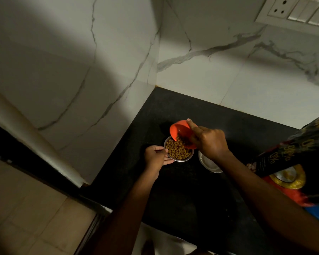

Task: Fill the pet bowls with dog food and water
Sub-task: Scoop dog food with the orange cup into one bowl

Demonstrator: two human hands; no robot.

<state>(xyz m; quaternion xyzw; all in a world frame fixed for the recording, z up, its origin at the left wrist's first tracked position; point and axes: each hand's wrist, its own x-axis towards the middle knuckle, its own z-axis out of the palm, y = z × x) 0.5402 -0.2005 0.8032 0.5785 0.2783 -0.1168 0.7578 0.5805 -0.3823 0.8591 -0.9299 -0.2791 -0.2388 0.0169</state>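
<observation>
A small steel bowl (180, 159) stands on the black counter (182, 196), filled with brown kibble (177, 150). My left hand (156, 159) grips the bowl's left rim. My right hand (211, 141) holds an orange cup (179, 131) tipped down over the bowl, kibble sliding from its mouth into the bowl. A second steel bowl (207, 164) sits just to the right, partly hidden under my right wrist; what it holds I cannot tell.
A dark dog food bag (291, 162) with yellow and red print lies at the counter's right edge. Marble-patterned walls (228, 70) close the corner behind the bowls. A switch plate (298, 11) is at top right. Tiled floor (26, 208) lies at lower left.
</observation>
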